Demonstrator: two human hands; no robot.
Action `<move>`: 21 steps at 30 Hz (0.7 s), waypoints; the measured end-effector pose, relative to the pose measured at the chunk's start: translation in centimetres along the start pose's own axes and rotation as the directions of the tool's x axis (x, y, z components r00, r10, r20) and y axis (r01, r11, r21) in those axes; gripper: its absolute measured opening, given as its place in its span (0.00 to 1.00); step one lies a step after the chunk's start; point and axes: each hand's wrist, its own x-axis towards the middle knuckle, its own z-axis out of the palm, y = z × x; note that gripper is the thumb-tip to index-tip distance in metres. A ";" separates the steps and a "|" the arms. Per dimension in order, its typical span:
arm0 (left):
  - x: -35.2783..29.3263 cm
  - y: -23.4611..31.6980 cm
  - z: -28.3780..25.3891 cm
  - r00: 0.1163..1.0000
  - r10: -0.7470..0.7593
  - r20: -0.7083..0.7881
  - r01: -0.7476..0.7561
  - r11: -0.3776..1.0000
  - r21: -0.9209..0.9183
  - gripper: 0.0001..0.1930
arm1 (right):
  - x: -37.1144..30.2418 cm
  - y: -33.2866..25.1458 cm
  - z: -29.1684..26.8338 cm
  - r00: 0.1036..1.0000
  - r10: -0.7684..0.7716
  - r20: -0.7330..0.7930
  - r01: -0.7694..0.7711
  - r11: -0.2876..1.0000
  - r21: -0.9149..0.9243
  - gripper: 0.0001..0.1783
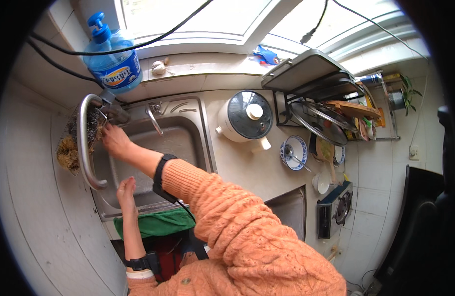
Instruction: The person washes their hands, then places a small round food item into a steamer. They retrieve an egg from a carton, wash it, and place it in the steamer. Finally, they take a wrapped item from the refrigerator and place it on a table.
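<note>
Steel sink (pixel 188 143) under two hands: right hand (pixel 115 140) pinching wire basket (pixel 89 129), left hand (pixel 126 193) flat, fingers together.

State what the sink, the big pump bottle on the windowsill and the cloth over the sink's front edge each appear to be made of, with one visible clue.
Sink: probably stainless steel; grey, dull metallic sheen.
Pump bottle: likely plastic; see-through blue with a moulded pump.
Cloth: soft green fabric, perhaps towelling; it drapes and folds.

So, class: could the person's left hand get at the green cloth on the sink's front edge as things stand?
Probably yes. The left hand hangs open over the sink basin, just above the green cloth, and nothing lies between them.
</note>
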 end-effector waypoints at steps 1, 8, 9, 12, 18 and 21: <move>0.0 0.5 0.2 0.998 0.023 0.053 -0.020 0.998 -0.060 0.12 | -0.9 -0.6 -1.3 0.998 0.012 0.064 -0.015 0.998 0.061 0.12; -0.4 1.0 3.6 0.950 -0.220 0.222 0.267 0.941 -0.209 0.26 | -16.5 0.9 -6.8 0.813 0.451 0.368 -0.512 0.855 0.083 0.18; -0.4 0.4 4.5 0.938 -0.291 0.185 0.320 0.935 -0.152 0.28 | -18.5 0.2 -6.8 0.772 0.506 0.384 -0.473 0.862 -0.184 0.21; -1.0 -2.6 8.0 0.954 -0.125 0.273 0.165 0.978 -0.131 0.27 | -21.6 -3.5 -5.9 0.831 0.488 0.267 -0.554 0.767 0.323 0.24; -4.6 0.2 11.5 0.964 -0.101 0.246 0.200 0.885 -0.420 0.06 | -24.7 -4.4 -13.1 0.954 0.248 -0.166 -0.087 0.764 0.639 0.19; -9.8 4.8 14.6 0.937 0.101 0.333 0.063 0.893 -0.447 0.05 | -24.5 -5.2 -20.2 0.932 0.334 -0.139 -0.088 0.580 0.810 0.12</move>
